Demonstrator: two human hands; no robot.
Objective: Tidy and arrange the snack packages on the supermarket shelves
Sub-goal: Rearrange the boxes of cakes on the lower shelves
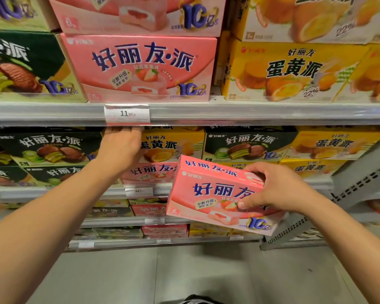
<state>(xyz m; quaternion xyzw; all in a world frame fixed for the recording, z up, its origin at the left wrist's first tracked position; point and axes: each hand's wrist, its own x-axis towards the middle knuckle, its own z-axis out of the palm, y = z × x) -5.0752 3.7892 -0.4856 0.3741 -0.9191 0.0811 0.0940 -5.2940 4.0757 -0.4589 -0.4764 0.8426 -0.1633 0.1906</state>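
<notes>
My right hand (279,189) grips a pink strawberry pie box (206,194) in front of the shelves, tilted, thumb on its face and fingers over its top edge. My left hand (121,145) reaches into the second shelf and rests on the top of a yellow egg-yolk pie box (171,145); its fingertips are hidden under the shelf rail. Below that box lies another pink box (147,174). A large pink box (140,66) stands on the upper shelf.
Dark green matcha pie boxes (48,148) and yellow boxes (338,145) fill the second shelf. The upper shelf rail (250,113) carries a price tag (126,114). A grey perforated panel (364,174) leans at the right. Lower shelves hold more boxes; grey floor lies below.
</notes>
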